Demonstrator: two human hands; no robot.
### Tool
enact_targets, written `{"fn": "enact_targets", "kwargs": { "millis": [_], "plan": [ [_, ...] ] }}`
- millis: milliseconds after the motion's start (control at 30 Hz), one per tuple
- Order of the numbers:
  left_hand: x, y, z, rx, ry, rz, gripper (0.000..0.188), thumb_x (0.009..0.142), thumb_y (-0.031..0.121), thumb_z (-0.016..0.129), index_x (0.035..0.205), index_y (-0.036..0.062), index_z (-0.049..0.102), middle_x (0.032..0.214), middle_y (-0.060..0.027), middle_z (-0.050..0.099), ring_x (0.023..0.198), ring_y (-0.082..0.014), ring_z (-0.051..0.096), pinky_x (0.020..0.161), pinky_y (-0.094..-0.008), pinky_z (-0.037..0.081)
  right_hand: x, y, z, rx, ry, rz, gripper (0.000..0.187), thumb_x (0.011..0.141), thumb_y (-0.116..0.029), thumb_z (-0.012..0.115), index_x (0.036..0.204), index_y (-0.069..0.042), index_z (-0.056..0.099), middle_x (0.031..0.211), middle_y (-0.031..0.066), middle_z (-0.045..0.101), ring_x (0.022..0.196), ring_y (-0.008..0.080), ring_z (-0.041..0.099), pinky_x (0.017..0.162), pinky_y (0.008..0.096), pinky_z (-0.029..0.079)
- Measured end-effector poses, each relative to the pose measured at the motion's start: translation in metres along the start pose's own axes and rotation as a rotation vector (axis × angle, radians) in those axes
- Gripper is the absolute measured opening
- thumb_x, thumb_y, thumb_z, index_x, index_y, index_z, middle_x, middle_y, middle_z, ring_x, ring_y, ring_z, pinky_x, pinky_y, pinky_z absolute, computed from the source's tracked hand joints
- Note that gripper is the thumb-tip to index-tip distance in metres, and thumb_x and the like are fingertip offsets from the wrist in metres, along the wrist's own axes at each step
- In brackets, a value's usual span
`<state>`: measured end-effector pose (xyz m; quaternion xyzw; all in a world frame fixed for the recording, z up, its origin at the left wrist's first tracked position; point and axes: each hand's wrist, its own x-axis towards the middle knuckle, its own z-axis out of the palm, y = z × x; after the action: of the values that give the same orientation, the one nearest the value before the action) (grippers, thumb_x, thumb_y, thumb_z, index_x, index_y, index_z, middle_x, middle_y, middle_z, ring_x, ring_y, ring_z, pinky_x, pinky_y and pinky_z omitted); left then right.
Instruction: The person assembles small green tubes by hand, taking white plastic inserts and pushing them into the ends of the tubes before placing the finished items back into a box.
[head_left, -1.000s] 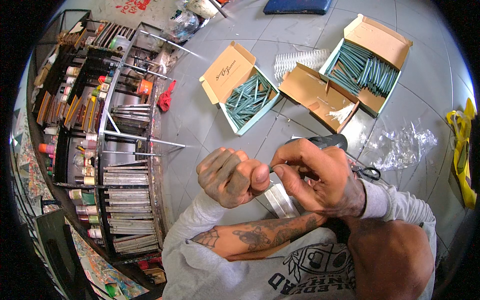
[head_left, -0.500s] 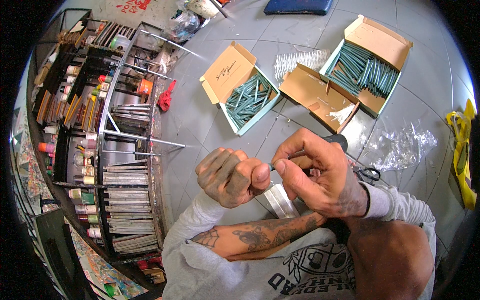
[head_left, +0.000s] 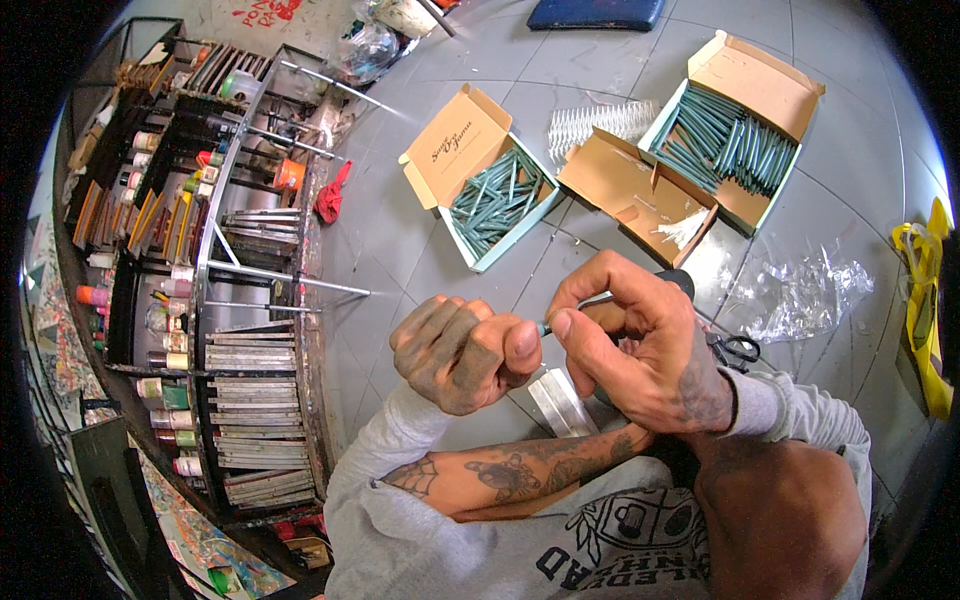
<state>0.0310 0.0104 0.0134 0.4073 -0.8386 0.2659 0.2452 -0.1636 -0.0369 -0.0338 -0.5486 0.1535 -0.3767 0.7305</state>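
Note:
My left hand [head_left: 455, 355] is closed in a fist, thumb on top, around a thin dark green stick [head_left: 543, 328]. Only a short piece of the stick shows between the hands; the rest is hidden in the fist. My right hand [head_left: 635, 345] is closed, its thumb and forefinger pinched at the stick's protruding end. Whether anything else lies inside the right palm I cannot make out. Beyond the hands, an open box [head_left: 548, 207] holds a loose heap of similar green sticks. Another open box [head_left: 795, 165], farther right, has green sticks lying more in line.
A brown cardboard tray [head_left: 610, 190] with small white pieces [head_left: 684, 229] adjoins the right box. Clear plastic wrap [head_left: 810, 295], black scissors [head_left: 740, 348] and a black cylinder [head_left: 676, 282] lie nearby. On the left stands a metal rack [head_left: 213, 250] with bottles and frames; yellow straps [head_left: 925, 310] are far right.
The right hand's fingers have shifted slightly at the stick's end, and a little more of the green stick shows between the hands. The left fist stays nearly still.

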Motion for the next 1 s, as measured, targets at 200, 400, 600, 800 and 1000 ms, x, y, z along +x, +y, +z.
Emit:
{"fn": "enact_targets", "kwargs": {
  "millis": [200,400,600,800,1000],
  "plan": [
    [-0.004,-0.001,0.001,0.015,0.021,-0.01,0.018,0.093,0.016,0.063,0.078,0.0109,0.055,0.055,0.0037,0.044,0.043,-0.0115,0.04,0.041,-0.0275,0.032,-0.002,-0.001,0.004,0.119,0.047,0.061,0.009,0.1,-0.012,0.055,0.104,-0.004,0.053,0.06,0.0028,0.06,0.055,0.0058,0.055,0.048,0.0247,0.04],
    [0.0,-0.001,0.0,0.017,0.01,-0.036,0.015,0.093,0.016,0.063,0.08,0.011,0.055,0.054,0.0042,0.044,0.042,-0.0116,0.039,0.041,-0.0269,0.031,0.003,-0.003,0.009,0.225,0.159,0.06,0.013,0.101,-0.012,0.056,0.104,0.0,0.051,0.057,0.0016,0.056,0.047,0.007,0.052,0.043,0.0208,0.037],
    [-0.001,-0.003,0.003,0.016,0.046,-0.034,0.013,0.092,0.016,0.063,0.082,0.0107,0.057,0.054,0.0045,0.044,0.041,-0.0115,0.038,0.041,-0.0267,0.031,0.004,0.001,0.007,0.256,0.164,0.056,0.013,0.101,-0.013,0.056,0.103,-0.001,0.052,0.056,0.0021,0.056,0.044,0.0069,0.05,0.041,0.021,0.035],
    [0.001,-0.002,0.0,0.029,0.036,-0.04,0.015,0.093,0.015,0.062,0.08,0.0108,0.056,0.053,0.0045,0.044,0.04,-0.0114,0.038,0.04,-0.0266,0.031,0.003,-0.005,0.004,0.247,0.156,0.105,0.012,0.101,-0.012,0.055,0.104,0.0,0.053,0.059,0.0045,0.058,0.052,0.0074,0.052,0.048,0.0243,0.039],
    [0.001,-0.004,0.0,0.044,0.051,-0.04,0.017,0.092,0.013,0.059,0.076,0.01,0.054,0.054,0.0035,0.045,0.04,-0.0116,0.04,0.04,-0.0266,0.032,0.004,-0.008,0.002,0.281,0.22,0.145,0.015,0.102,-0.017,0.055,0.103,-0.002,0.053,0.058,0.0046,0.057,0.05,0.0077,0.051,0.048,0.0243,0.038]
  ]
}}
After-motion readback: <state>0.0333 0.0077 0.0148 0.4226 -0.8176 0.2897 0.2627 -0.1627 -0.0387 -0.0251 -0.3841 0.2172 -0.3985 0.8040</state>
